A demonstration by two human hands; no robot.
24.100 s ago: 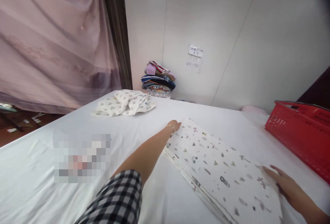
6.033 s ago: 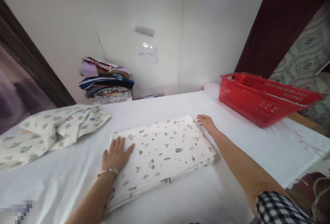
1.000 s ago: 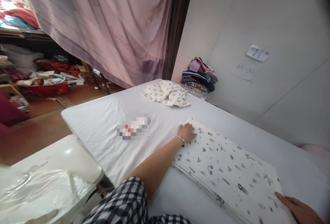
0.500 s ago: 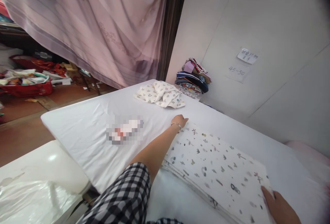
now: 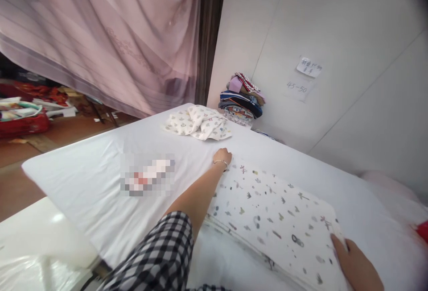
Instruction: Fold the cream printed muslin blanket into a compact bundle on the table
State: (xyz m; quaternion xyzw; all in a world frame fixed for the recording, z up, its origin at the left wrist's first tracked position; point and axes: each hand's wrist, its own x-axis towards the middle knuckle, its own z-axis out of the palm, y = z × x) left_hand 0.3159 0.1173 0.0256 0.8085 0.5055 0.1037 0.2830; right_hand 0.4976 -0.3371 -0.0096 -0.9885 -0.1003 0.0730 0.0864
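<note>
A folded white cloth [image 5: 274,219] printed with small plants and shapes lies in layers on the white-covered table. At its far left corner my left hand [image 5: 222,156] is closed, fingers curled on the corner and mostly hidden from me. A bracelet circles that wrist. My right hand [image 5: 359,262] grips the cloth's right-hand edge, with part of the hand over the top layer and the other fingers out of sight. Beyond my left hand rests a crumpled cloth [image 5: 200,123] with a similar small print.
A blurred-out reddish-white item [image 5: 147,177] lies on the white table cover [image 5: 83,166]. Folded clothes [image 5: 240,99] are stacked by the wall, under two paper notes [image 5: 309,68]. A pink curtain [image 5: 143,36] hangs behind. A red basket [image 5: 26,121] stands on the floor at left.
The view has swung slightly right, so everything sits further left in it. My left hand's fingers look more curled at the corner; the cloth lies much as before.
</note>
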